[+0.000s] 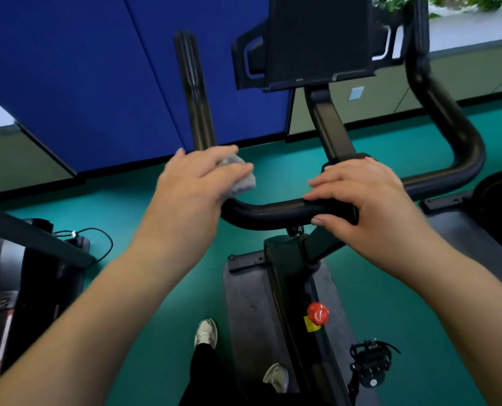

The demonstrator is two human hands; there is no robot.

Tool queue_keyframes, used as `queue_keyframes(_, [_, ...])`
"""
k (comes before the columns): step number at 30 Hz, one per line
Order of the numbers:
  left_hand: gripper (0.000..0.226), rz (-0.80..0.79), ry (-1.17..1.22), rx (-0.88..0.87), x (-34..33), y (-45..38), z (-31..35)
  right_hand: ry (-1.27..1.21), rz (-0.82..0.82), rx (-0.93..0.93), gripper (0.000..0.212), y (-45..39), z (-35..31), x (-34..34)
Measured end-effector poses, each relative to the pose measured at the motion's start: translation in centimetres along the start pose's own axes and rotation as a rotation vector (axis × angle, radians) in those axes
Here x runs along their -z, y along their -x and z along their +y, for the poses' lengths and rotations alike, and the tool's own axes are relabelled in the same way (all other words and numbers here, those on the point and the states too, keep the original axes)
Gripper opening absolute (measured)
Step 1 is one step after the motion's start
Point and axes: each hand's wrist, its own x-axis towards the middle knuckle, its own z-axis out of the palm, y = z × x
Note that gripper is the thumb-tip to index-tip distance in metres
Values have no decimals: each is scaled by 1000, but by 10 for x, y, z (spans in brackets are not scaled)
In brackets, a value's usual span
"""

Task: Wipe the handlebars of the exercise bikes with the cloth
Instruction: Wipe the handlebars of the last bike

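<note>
Bike: one in hand. Handlebars: left bend under wipe; right loop likely still to do. Left hand: clamped on cloth at that bend. Right hand: fingers wrapped round centre bar, steadying.

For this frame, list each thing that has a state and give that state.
Left hand: presses the cloth onto the handlebar's left bend.
Grey cloth: bunched under the left hand, on the bar.
Right hand: grips the handlebar's centre section.
Handlebar: held at two places.
Tablet holder: upright, its back to the camera.
Red knob: untouched.
Pedal: unoccupied.
</note>
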Motion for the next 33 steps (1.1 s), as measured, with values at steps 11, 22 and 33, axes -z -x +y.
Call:
queue_keyframes(11, [51, -507, -73, 130, -24, -45, 49, -31, -66, -221, 106, 3, 4, 12])
queue_keyframes(22, [44, -287, 245, -185, -35, -43, 52, -37, -97, -256, 109, 7, 1, 11])
queue_keyframes(33, [52, -304, -175, -369, 9, -25, -24, -65, -49, -78, 47, -7, -36, -10])
